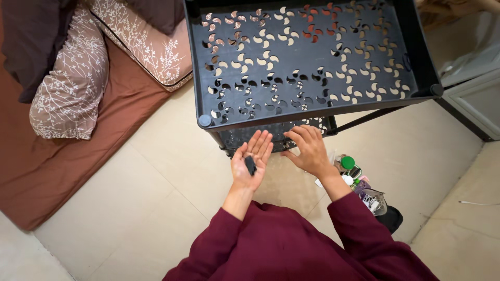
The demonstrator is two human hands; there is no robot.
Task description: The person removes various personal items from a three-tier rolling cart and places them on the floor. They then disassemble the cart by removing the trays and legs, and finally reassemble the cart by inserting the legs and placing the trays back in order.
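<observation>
Hands hover by the front edge of a black perforated shelf rack (312,62): left hand (251,162) lies palm-up, flat, cradling a small, seemingly light, rigid black piece (250,165), best pinched by its sides; right hand (310,150) spreads empty.

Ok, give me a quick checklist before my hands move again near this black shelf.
1. Small dark piece resting on open left hand: ok.
2. Right hand empty, palm down: ok.
3. Right hand's fingers at the lower shelf tier; contact: cannot tell.
4. Top black shelf bare, nothing on it: ok.
5. Floor by right arm: pile of small bottles lying close: not ok.
</observation>
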